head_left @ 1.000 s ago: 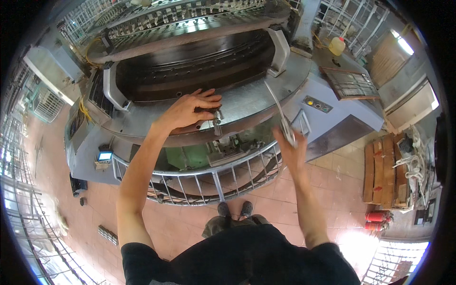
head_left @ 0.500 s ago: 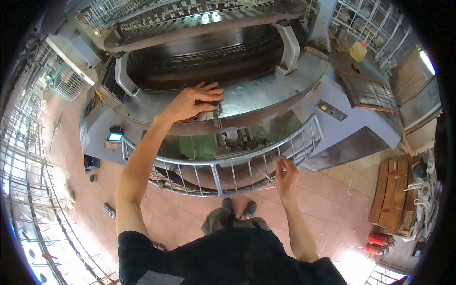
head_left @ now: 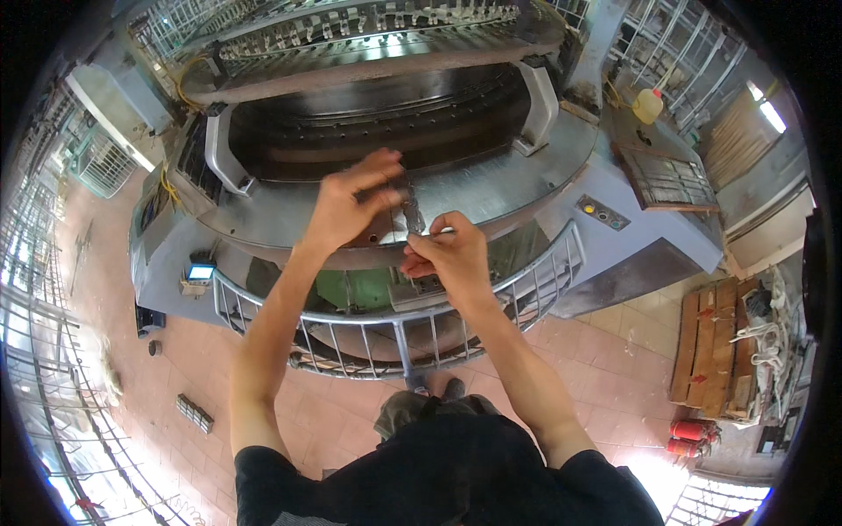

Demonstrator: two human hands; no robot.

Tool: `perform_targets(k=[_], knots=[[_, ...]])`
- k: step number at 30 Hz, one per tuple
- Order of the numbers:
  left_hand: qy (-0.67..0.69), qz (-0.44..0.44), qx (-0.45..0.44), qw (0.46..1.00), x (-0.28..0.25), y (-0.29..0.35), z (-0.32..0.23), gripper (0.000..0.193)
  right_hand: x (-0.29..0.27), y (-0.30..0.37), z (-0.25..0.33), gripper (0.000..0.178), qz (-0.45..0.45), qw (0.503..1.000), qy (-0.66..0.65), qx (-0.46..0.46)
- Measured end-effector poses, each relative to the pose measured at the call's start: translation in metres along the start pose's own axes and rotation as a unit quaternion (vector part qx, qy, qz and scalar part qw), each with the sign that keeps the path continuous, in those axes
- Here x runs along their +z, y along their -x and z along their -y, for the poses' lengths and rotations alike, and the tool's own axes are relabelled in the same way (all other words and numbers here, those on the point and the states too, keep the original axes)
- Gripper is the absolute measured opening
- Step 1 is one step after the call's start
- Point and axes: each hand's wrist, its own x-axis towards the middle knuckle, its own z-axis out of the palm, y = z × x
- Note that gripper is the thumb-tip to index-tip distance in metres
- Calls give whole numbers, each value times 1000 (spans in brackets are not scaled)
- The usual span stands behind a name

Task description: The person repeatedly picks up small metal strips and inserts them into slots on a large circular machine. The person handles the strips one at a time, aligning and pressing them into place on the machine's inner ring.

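A large round machine has a broad steel rim (head_left: pixel 491 188) in front of me. On its near edge, a narrow dark metal piece (head_left: pixel 411 213) lies across the rim. My right hand (head_left: pixel 454 257) is closed in a pinch at the near end of this piece; the fingertips partly hide that end. Just left of the piece, my left hand (head_left: pixel 346 206) hovers over the rim with its fingers stretched out and apart, smeared by motion. Nothing shows in its grasp. A small round hole (head_left: pixel 374 238) sits in the rim below that hand.
A curved metal guard rail (head_left: pixel 401 326) stands between my body and the machine. Control buttons (head_left: pixel 602 213) are on the right panel, a small lit screen (head_left: pixel 201 272) at left. Wooden crates (head_left: pixel 707 351) and red fire extinguishers (head_left: pixel 691 431) stand at far right.
My right hand has come up from beside the rail to the rim and pinches the metal piece's near end. My left hand has shifted slightly left, lifting its fingers off the piece.
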Motion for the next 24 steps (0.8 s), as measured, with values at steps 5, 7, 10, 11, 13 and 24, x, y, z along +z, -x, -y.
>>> perform_targets(k=[5, 7, 10, 11, 13, 24], knots=[[371, -183, -259, 873, -12, -39, -6, 23, 0, -23, 22, 32, 47, 978, 136, -151], [419, -149, -284, 849, -11, -55, -6, 22, 1, -48, 29, 29, 28, 948, 251, -192], [439, -136, -279, 843, -5, -76, -2, 20, -8, -87, 41, 26, 30, 881, 371, -293], [431, -137, -277, 848, -1, -82, 0, 19, -12, -100, 45, 27, 31, 840, 414, -349], [432, -149, -264, 849, 5, -95, 5, 17, -18, -122, 51, 27, 11, 783, 464, -414], [382, -183, -311, 851, 26, -127, 47, 24, -28, -202, 62, 18, 35, 825, 442, -349]])
